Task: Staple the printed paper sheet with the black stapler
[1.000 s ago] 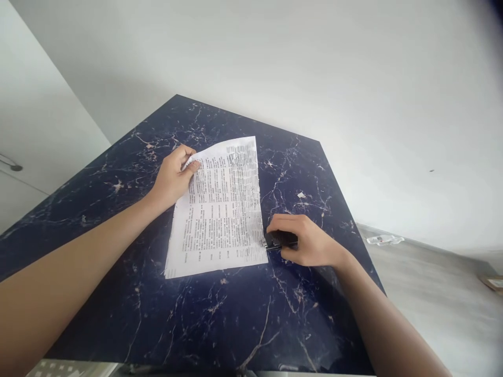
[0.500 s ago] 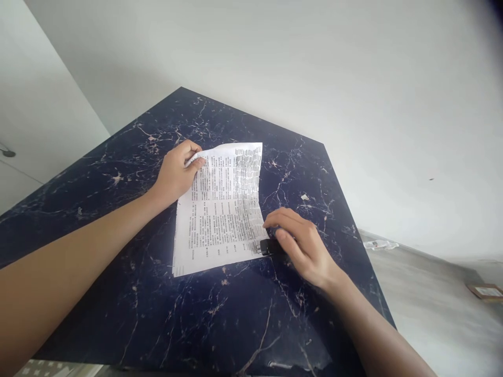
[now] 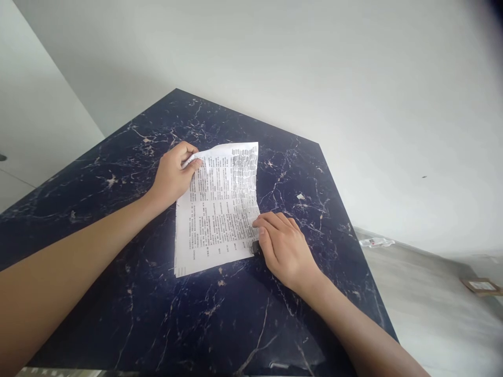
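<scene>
A stack of printed paper sheets (image 3: 220, 220) lies on the dark blue marbled table, its far edge curled up. My left hand (image 3: 176, 170) pinches that curled far-left edge between thumb and fingers. At the near right corner of the sheets sits a small black stapler (image 3: 257, 248), its front end over the paper. My right hand (image 3: 286, 248) is closed down over the stapler, hiding most of it, and its index fingertip reaches across the right edge of the paper.
The marbled table (image 3: 188, 324) has its far edges close to the pale walls. On the floor to the right lie a clear plastic wrapper (image 3: 376, 242) and a brown item with a white label (image 3: 482, 286).
My right hand has moved left and closed over the stapler, which is now mostly covered. My left hand keeps its pinch on the paper. The view has shifted slightly.
</scene>
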Motion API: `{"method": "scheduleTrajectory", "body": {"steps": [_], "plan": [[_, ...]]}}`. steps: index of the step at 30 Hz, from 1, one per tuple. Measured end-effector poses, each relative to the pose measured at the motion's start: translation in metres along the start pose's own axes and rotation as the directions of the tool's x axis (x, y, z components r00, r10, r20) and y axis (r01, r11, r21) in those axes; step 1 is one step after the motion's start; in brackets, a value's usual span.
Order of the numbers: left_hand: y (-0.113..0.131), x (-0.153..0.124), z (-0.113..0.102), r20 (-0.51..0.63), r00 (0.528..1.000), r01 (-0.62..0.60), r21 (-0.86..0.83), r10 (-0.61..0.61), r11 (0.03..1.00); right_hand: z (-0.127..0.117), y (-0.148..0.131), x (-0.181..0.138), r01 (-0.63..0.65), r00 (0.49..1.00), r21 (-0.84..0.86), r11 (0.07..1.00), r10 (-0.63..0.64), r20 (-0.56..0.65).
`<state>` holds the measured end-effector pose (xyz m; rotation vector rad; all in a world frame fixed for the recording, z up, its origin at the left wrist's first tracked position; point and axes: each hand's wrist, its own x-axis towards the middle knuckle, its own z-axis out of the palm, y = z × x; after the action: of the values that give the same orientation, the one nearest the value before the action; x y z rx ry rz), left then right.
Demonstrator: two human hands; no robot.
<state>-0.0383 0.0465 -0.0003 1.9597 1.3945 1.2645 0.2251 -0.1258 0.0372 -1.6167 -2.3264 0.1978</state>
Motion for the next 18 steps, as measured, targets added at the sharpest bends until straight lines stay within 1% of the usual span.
{"method": "scheduleTrajectory", "body": {"steps": [3, 7, 14, 18], "plan": [[-0.0002, -0.0001, -0.0001, 0.004, 1.000, 0.019, 0.011, -0.019, 1.000, 0.0000, -0.0006, 0.0005, 0.012, 1.000, -0.015, 1.000, -0.012, 0.018], [-0.0006, -0.0006, -0.0004, 0.003, 1.000, 0.009, 0.005, -0.009, 1.000, -0.0007, -0.0010, 0.0011, 0.024, 0.999, -0.036, 0.999, -0.023, 0.036], [0.0006, 0.0001, -0.0013, -0.003, 1.000, 0.025, -0.005, -0.025, 1.000, -0.0012, -0.0010, 0.0015, 0.035, 0.999, -0.041, 0.999, -0.033, 0.030], [0.0010, 0.0003, -0.0020, -0.013, 1.000, 0.011, -0.007, -0.011, 1.000, -0.0003, -0.0006, 0.0012, 0.035, 0.999, -0.048, 0.998, -0.033, 0.037]]}}
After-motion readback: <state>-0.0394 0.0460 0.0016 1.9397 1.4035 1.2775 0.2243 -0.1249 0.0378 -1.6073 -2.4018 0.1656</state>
